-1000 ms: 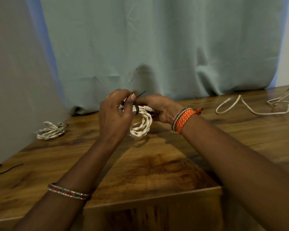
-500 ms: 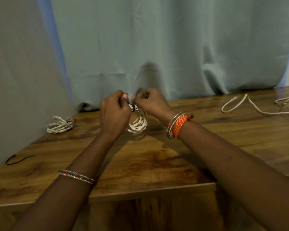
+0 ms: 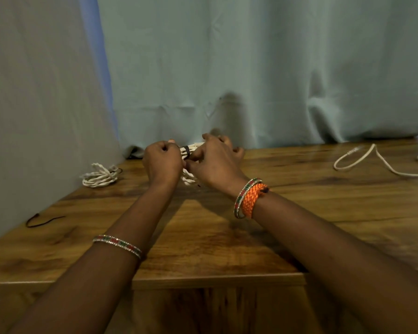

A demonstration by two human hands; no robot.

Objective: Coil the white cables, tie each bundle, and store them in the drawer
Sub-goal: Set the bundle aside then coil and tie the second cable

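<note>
Both hands meet over the middle of the wooden table (image 3: 203,237), holding a coiled white cable (image 3: 187,178) between them. A black tie (image 3: 186,150) wraps the top of the coil. My left hand (image 3: 162,162) is closed on the coil's left side, fingers curled. My right hand (image 3: 215,162) pinches at the tie and covers most of the coil. A tied white bundle (image 3: 99,175) lies at the back left by the curtain. A loose white cable (image 3: 372,160) trails across the back right of the table.
A loose black tie (image 3: 42,220) lies near the table's left edge. A pale curtain (image 3: 227,68) hangs right behind the table. The table's front edge (image 3: 217,282) runs just below my forearms, with a wooden front panel beneath it.
Both hands with the coil have moved farther back toward the curtain. The right hand has shifted over the coil and hides more of it. The black tie end no longer sticks up.
</note>
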